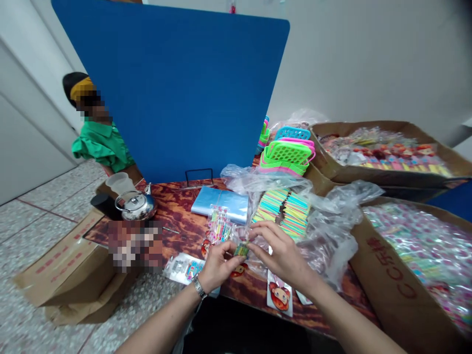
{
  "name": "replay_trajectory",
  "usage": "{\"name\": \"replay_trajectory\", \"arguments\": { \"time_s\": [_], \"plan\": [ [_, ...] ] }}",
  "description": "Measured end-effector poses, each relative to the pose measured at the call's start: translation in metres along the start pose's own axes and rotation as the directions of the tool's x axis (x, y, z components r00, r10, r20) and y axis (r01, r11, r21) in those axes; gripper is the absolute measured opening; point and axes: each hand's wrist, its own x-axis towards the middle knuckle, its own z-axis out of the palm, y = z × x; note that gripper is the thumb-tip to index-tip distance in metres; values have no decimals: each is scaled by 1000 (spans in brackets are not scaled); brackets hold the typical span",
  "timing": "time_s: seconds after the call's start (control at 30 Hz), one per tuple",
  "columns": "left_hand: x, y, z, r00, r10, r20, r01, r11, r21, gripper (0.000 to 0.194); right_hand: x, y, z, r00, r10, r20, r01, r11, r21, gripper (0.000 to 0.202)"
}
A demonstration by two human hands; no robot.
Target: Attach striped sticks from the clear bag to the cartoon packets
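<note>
Between my two hands is a small packet (242,250) with green and yellow on it. My left hand (217,264), with a metal watch at the wrist, pinches its lower left side. The fingers of my right hand (275,248) are pressed together at its upper right edge. Clear bags with colourful print (220,225) lie just behind my left hand. A white and clear packet (186,269) rests left of it. A card with a red-haired cartoon face (279,295) lies below my right hand. Coloured sticks (283,211) are heaped behind my right hand on clear plastic.
A blue board (177,88) stands behind the wood-patterned table (169,196). Near it are blue plastic sleeves (221,202), stacked baskets (287,155) and a metal kettle (138,205). Open cartons (398,275) of packets stand right, a brown carton (73,270) left. A person in green (103,142) is behind.
</note>
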Motion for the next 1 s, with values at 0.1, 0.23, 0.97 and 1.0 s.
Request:
{"name": "replay_trajectory", "arguments": {
  "time_s": [0.1, 0.23, 0.97, 1.0],
  "plan": [
    [3, -3, 1, 1000, -6, 11, 6, 1000, -6, 16, -2, 7, 1, 1000, -5, 8, 5, 1000, 0, 6],
    [12, -6, 5, 999, -13, 39, 14, 999, -33, 19, -3, 18, 1, 999, -4, 39, 5, 1000, -28, 7],
    [35, -11, 12, 989, -111, 100, 107, 993, 46, 29, -8, 50, 7, 988, 99, 116, -114, 985, 132, 16],
    [36, -10, 12, 990, -106, 98, 102, 994, 43, 29, -8, 50, 8, 991, 76, 114, -89, 990, 111, 16]
  ]
}}
